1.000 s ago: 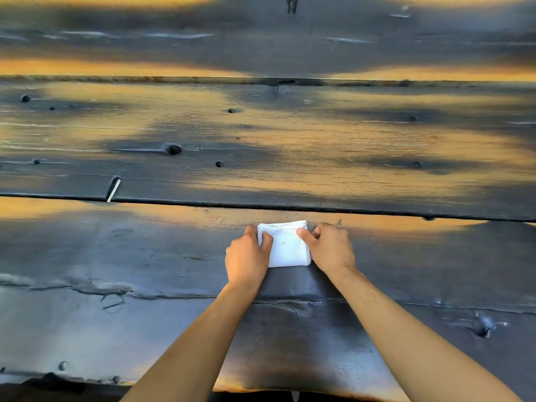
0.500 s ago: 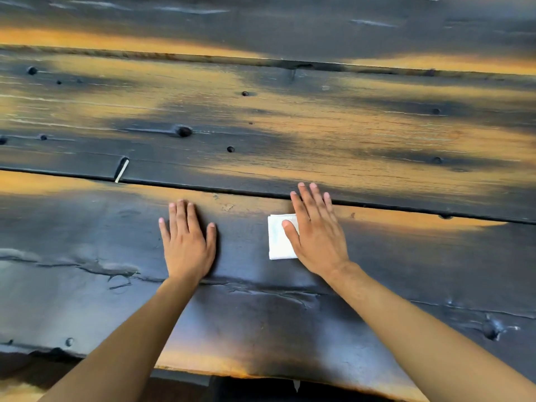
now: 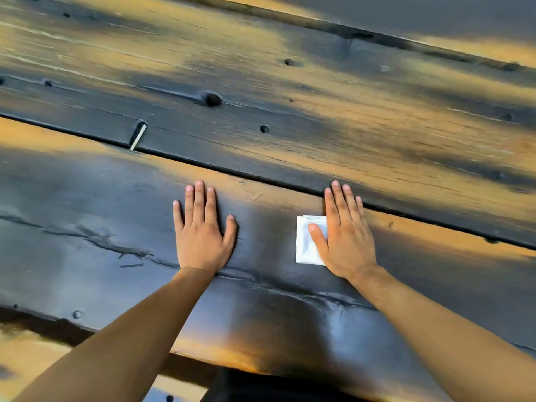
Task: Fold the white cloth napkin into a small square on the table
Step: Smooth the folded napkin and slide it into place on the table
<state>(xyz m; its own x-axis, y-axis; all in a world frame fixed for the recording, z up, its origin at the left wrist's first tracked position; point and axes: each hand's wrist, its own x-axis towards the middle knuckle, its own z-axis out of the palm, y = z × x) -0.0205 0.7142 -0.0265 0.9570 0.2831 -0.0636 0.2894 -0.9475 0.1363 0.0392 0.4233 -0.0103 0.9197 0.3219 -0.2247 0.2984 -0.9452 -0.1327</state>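
The white cloth napkin (image 3: 305, 245) lies folded into a small square on the dark wooden table (image 3: 290, 140). My right hand (image 3: 346, 236) rests flat on its right half, fingers spread, thumb across the cloth; only the left part of the napkin shows. My left hand (image 3: 201, 230) lies flat on the bare wood to the left of the napkin, a hand's width away from it, palm down and holding nothing.
The table is made of broad dark planks with gaps (image 3: 232, 172) between them, knots and nail heads. A small pale sliver (image 3: 138, 136) sticks out of the gap at the left. The table's near edge (image 3: 203, 352) runs below my forearms.
Both hands let go of the napkin's edges. My left hand moved left onto bare wood and opened flat; my right hand flattened on top of the napkin. The view has tilted.
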